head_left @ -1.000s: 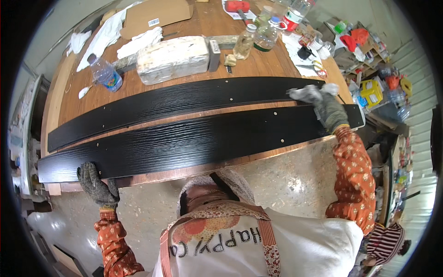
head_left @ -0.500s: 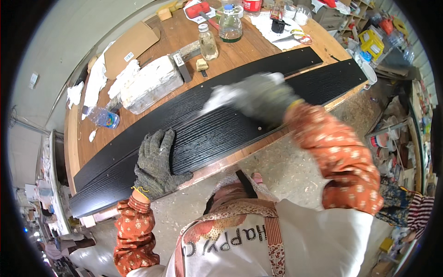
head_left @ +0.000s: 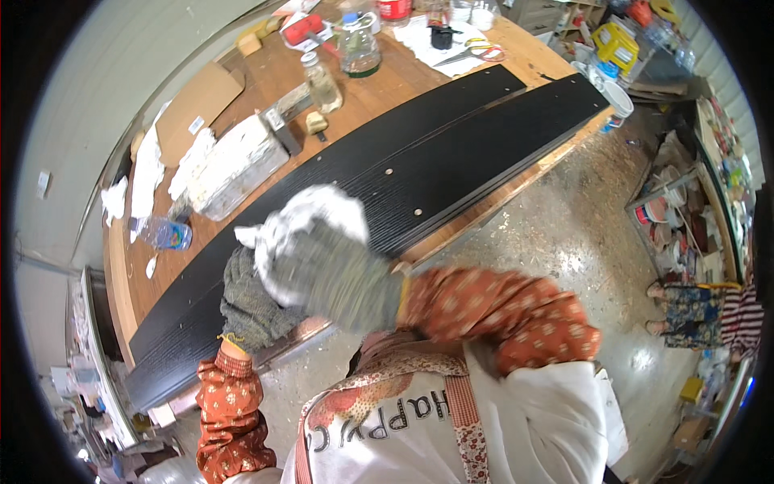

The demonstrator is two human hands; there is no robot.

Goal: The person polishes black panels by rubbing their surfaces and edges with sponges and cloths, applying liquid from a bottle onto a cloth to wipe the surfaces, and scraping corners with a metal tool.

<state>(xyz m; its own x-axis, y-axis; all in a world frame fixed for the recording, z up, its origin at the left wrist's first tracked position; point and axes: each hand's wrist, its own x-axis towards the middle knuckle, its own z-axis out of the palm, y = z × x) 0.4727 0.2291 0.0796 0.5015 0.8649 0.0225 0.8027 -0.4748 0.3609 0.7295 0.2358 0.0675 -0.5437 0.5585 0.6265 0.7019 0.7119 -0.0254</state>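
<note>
My right hand [head_left: 343, 274], gloved, has swept in from the board's far right end to frame centre, fingers clenched on a white rag [head_left: 310, 219] over the black board [head_left: 451, 161]. Left hand [head_left: 254, 302] moved in too, flat on the board, fingers released. Wiping runs leftward.

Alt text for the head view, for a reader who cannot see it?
A gloved right hand presses a white rag onto a long black board on a cluttered wooden workbench. The gloved left hand rests on the board beside it.
</note>
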